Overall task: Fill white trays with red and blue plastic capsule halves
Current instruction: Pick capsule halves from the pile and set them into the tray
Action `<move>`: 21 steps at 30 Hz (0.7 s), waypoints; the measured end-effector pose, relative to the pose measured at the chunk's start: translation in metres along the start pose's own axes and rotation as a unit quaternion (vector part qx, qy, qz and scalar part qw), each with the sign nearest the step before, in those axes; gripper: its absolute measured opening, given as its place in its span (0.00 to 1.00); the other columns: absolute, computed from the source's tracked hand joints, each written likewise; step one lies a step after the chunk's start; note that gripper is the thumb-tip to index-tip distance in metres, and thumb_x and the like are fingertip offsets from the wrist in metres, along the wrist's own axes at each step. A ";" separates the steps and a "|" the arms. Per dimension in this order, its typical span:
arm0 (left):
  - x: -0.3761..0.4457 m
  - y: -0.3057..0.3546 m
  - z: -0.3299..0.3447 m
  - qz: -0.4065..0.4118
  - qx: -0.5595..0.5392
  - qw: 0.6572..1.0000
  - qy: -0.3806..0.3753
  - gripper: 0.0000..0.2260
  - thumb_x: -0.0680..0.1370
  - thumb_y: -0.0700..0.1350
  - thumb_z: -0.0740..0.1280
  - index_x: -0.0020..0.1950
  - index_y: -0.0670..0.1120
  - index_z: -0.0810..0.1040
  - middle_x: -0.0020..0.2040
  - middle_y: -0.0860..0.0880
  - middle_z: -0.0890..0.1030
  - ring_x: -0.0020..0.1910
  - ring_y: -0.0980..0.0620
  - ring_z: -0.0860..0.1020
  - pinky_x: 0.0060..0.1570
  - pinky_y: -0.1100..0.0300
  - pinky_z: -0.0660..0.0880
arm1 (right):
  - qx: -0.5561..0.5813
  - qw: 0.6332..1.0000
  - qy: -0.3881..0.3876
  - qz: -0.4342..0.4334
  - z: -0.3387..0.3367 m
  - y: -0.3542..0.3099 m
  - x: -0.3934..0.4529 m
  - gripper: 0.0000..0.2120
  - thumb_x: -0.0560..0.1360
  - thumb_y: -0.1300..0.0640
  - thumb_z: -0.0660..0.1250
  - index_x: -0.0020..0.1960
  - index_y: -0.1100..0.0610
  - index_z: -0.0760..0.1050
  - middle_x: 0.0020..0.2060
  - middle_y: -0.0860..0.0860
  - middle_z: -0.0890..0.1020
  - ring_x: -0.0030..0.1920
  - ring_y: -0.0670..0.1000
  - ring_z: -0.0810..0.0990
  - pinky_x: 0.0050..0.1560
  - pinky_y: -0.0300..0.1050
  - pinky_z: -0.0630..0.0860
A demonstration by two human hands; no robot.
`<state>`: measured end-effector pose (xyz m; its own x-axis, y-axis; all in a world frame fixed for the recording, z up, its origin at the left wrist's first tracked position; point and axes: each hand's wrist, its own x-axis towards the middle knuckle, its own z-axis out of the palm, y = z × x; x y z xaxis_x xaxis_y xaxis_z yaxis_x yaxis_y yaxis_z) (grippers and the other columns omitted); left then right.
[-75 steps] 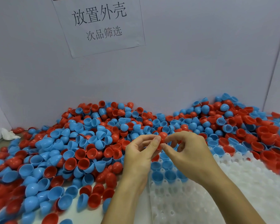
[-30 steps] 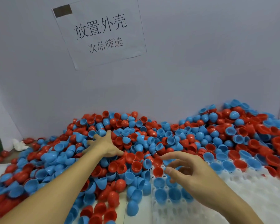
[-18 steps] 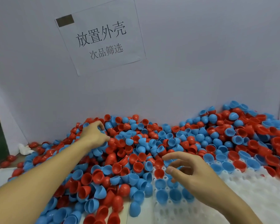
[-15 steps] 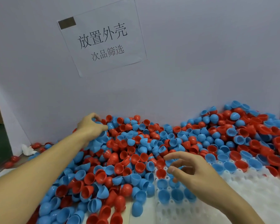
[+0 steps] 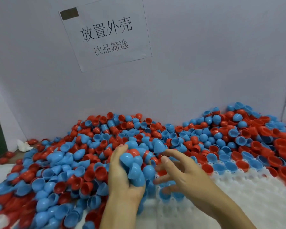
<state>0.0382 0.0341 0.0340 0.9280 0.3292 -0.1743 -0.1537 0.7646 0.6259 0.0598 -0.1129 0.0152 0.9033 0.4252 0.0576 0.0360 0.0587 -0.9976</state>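
The left hand [image 5: 122,176] cups a heap of halves [image 5: 135,164], fingers curled around them, at the tray's [image 5: 238,195] left edge. The right hand [image 5: 185,176] hovers beside it, fingers spread and loose, holding nothing. Loose halves cover the desk up to the wall [image 5: 205,63]; the tray's near part lies bare.

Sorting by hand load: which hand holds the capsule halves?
The left hand, cupping a mostly blue clump of capsule halves; the right hand holds nothing, fingers spread.
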 end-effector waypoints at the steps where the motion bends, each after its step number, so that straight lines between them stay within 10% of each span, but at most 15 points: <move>1: -0.003 -0.006 -0.003 -0.010 -0.007 1.000 0.004 0.07 0.79 0.48 0.66 0.45 0.45 0.78 0.35 0.47 0.80 0.32 0.50 0.80 0.35 0.55 0.80 | -0.020 1.000 0.013 -0.018 0.003 0.001 0.001 0.06 0.78 0.47 0.65 0.55 0.42 0.76 0.43 0.46 0.85 0.41 0.50 0.86 0.38 0.42 0.82; 21: -0.009 -0.007 -0.007 -0.045 -0.061 0.997 -0.004 0.22 0.79 0.45 0.64 0.24 0.47 0.78 0.26 0.50 0.76 0.23 0.55 0.77 0.27 0.62 0.78 | -0.207 0.949 0.142 -0.192 0.014 0.013 0.009 0.11 0.73 0.57 0.75 0.51 0.43 0.82 0.37 0.42 0.82 0.40 0.45 0.81 0.40 0.34 0.77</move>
<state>0.0284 0.0294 0.0258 0.9426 0.2514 -0.2197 -0.1084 0.8528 0.5109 0.0629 -0.0956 0.0030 0.8666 0.1795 0.4657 0.4970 -0.2257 -0.8379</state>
